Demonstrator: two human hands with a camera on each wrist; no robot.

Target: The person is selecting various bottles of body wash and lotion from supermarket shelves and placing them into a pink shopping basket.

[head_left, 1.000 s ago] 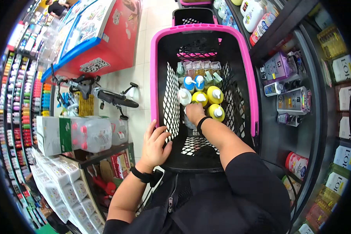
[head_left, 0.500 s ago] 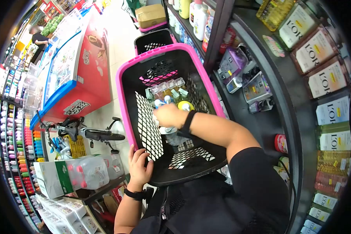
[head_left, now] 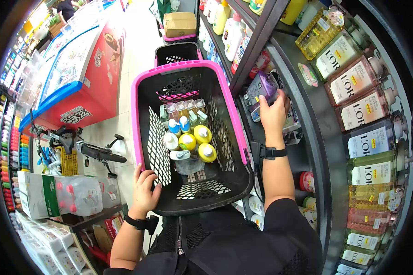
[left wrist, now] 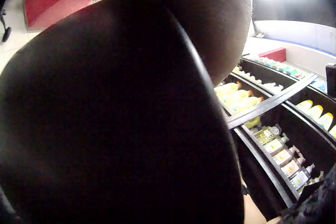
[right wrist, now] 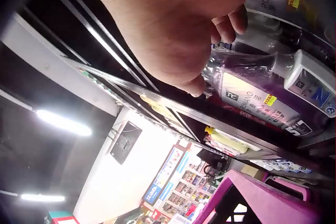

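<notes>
Head view: the right hand grasps a purple pack beneath a dark shelf board, beside the basket.

Seen from above, the left hand hooks its fingers over the near rim of the black lattice basket with its pink edge, where round yellow-capped bottles stand together. Only the right wrist view shows the pack's glossy, crinkled clear wrap and the fingers curled over its top. The left wrist view is mostly blocked by a dark rounded shape, so it shows no grip.
</notes>
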